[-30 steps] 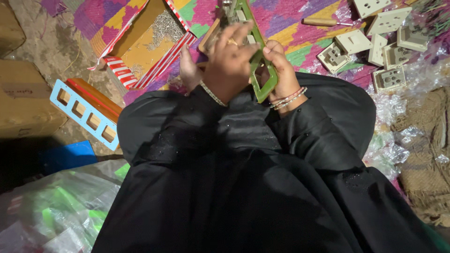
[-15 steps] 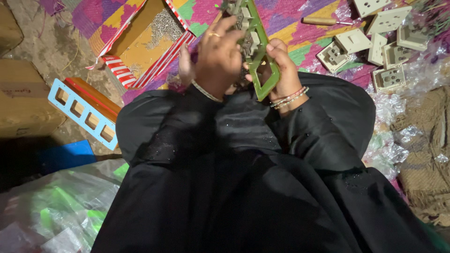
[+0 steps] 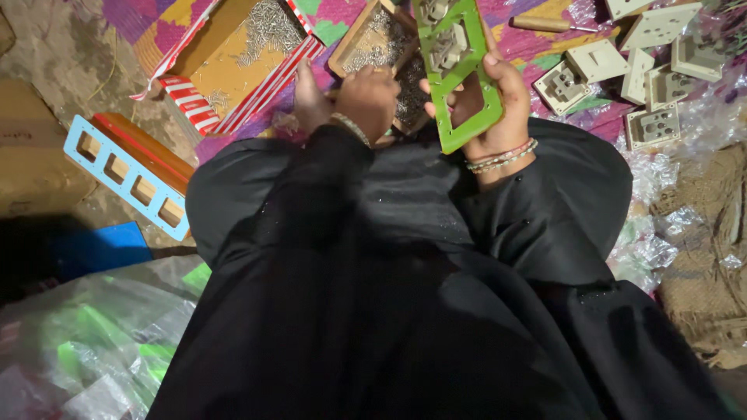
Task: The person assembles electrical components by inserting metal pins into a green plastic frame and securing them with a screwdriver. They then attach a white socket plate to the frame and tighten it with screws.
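The right hand (image 3: 498, 101) holds a green plate (image 3: 459, 70) upright in front of the lap, fingers clamped on its lower edge and thumb behind, so its cut-out openings and the pale switch parts fitted in them face the person. The left hand (image 3: 366, 97) is down over a shallow wooden tray (image 3: 366, 35) of small screws, just beside the plate; its fingers are curled together, but I cannot tell whether they pinch a screw.

Everything sits on the floor, on a bright patterned mat (image 3: 545, 39). A second, open cardboard box (image 3: 233, 62) with red-and-white striped flaps also holds screws, left of the tray. Pale switch pieces (image 3: 622, 78) lie scattered to the right, near a wooden-handled screwdriver (image 3: 545, 23). A blue plate (image 3: 124, 175) with square holes leans on an orange box at the left. Crumpled clear plastic lies on both sides, and the black sleeves and robe hide the near ground.
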